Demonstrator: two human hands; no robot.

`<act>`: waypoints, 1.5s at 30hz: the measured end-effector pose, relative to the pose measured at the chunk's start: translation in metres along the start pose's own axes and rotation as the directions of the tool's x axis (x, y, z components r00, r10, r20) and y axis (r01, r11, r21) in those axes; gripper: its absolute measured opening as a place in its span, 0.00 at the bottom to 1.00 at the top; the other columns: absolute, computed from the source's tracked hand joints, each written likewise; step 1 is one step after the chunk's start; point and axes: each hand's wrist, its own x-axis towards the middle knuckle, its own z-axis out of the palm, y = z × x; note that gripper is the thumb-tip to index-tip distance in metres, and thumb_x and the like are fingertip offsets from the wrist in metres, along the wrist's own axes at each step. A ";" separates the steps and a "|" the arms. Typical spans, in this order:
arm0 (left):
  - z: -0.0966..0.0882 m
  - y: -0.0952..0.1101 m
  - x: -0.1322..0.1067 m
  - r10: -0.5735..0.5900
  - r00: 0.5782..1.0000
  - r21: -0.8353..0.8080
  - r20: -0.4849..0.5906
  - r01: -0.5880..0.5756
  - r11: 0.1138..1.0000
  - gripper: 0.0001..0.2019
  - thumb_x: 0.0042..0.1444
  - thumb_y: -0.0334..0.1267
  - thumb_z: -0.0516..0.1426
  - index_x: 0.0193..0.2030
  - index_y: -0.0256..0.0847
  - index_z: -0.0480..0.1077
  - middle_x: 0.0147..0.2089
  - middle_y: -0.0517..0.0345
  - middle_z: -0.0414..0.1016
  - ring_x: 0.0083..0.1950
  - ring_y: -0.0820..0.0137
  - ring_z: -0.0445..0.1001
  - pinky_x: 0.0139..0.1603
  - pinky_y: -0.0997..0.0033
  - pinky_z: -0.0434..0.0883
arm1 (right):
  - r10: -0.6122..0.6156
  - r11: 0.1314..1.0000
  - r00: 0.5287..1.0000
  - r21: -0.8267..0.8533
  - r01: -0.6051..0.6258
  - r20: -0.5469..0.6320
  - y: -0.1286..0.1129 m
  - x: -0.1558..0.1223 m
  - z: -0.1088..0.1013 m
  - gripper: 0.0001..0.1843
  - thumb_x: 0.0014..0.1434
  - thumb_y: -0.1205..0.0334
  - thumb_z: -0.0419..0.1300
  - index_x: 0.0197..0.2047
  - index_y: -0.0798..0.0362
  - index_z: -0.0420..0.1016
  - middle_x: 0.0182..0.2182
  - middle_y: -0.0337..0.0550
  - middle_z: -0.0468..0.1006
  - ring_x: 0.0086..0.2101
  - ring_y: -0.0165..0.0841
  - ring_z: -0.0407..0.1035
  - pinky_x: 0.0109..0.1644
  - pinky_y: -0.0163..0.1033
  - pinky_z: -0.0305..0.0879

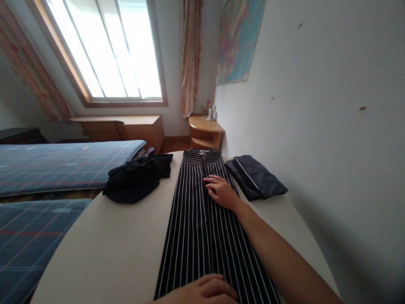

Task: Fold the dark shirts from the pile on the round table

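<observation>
Left hand (pixel 202 291) flat on striped garment (pixel 196 228), right hand (pixel 221 192) farther up

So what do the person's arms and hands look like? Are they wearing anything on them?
Both hands are bare: no gloves, rings or watch show. The right hand leads into a bare forearm with no sleeve in view. Only the top of the left hand shows at the bottom edge, so its arm cannot be seen.

Single head view: looks forward and down along surface (pixel 120 249) toward window (pixel 110 50); close above surface's near edge, tilted.
</observation>
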 end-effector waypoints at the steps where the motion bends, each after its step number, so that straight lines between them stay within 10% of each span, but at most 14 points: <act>1: -0.005 0.001 0.000 -0.026 1.000 0.067 -0.016 0.027 0.997 0.20 0.67 0.35 0.55 0.65 0.44 0.63 0.64 0.57 0.71 0.67 0.67 0.65 0.71 0.66 0.61 | 0.031 0.999 0.999 -0.007 -0.032 -0.011 -0.002 0.000 -0.002 0.11 0.63 0.66 0.57 0.45 0.51 0.80 0.54 0.45 0.77 0.58 0.40 0.65 0.65 0.51 0.61; 6: -0.026 0.004 -0.002 -0.267 0.963 0.265 -0.031 0.265 0.927 0.32 0.61 0.40 0.62 0.70 0.44 0.57 0.76 0.42 0.47 0.75 0.43 0.46 0.66 0.40 0.62 | 0.225 0.973 0.973 -0.040 -0.227 -0.048 -0.007 0.000 -0.006 0.12 0.64 0.68 0.53 0.48 0.54 0.75 0.48 0.48 0.77 0.50 0.38 0.69 0.60 0.45 0.64; 10: -0.041 0.006 -0.003 -0.434 0.900 0.165 0.052 0.421 0.892 0.36 0.62 0.38 0.58 0.74 0.44 0.48 0.76 0.43 0.42 0.75 0.49 0.45 0.69 0.41 0.59 | 0.281 0.959 0.958 -0.066 -0.277 0.061 -0.002 -0.004 -0.003 0.18 0.64 0.70 0.50 0.55 0.56 0.73 0.52 0.50 0.77 0.53 0.38 0.68 0.62 0.45 0.61; 20: -0.046 0.000 -0.007 -0.445 0.890 0.059 0.099 0.441 0.896 0.35 0.63 0.37 0.57 0.74 0.53 0.49 0.78 0.53 0.38 0.76 0.53 0.41 0.72 0.42 0.52 | 0.229 0.972 0.931 -0.119 -0.202 0.284 0.004 -0.020 -0.004 0.27 0.70 0.54 0.47 0.67 0.57 0.65 0.67 0.55 0.62 0.67 0.44 0.54 0.70 0.53 0.50; 27: -0.043 0.001 -0.008 -0.460 0.877 0.073 0.136 0.454 0.888 0.44 0.58 0.47 0.62 0.76 0.48 0.42 0.78 0.48 0.35 0.77 0.52 0.37 0.73 0.42 0.47 | 0.389 0.916 0.876 -0.219 -0.336 0.283 -0.072 -0.077 -0.025 0.36 0.68 0.46 0.50 0.71 0.59 0.57 0.71 0.58 0.51 0.69 0.51 0.45 0.70 0.59 0.48; 35: -0.035 0.004 -0.007 -0.488 0.868 0.114 0.089 0.478 0.871 0.49 0.58 0.53 0.61 0.76 0.37 0.37 0.78 0.41 0.33 0.77 0.55 0.34 0.74 0.46 0.45 | 0.254 0.964 0.858 -0.048 -0.260 0.446 -0.152 -0.138 -0.060 0.34 0.69 0.48 0.50 0.72 0.54 0.54 0.71 0.50 0.52 0.70 0.45 0.44 0.72 0.59 0.45; 42: -0.035 0.054 -0.027 -0.477 0.872 0.082 0.112 0.471 0.879 0.49 0.59 0.56 0.60 0.76 0.41 0.36 0.77 0.42 0.37 0.77 0.51 0.36 0.73 0.40 0.48 | 0.232 0.959 0.857 0.037 -0.280 0.460 -0.201 -0.177 -0.080 0.48 0.54 0.45 0.66 0.72 0.55 0.56 0.70 0.57 0.56 0.68 0.52 0.49 0.70 0.59 0.51; 45: -0.034 0.079 -0.034 -0.472 0.873 0.056 0.124 0.469 0.881 0.47 0.54 0.56 0.63 0.74 0.41 0.47 0.76 0.42 0.44 0.76 0.50 0.43 0.71 0.41 0.54 | 0.296 0.942 0.866 0.026 -0.334 0.403 -0.213 -0.189 -0.079 0.39 0.51 0.50 0.69 0.63 0.56 0.67 0.63 0.58 0.67 0.63 0.51 0.59 0.67 0.57 0.58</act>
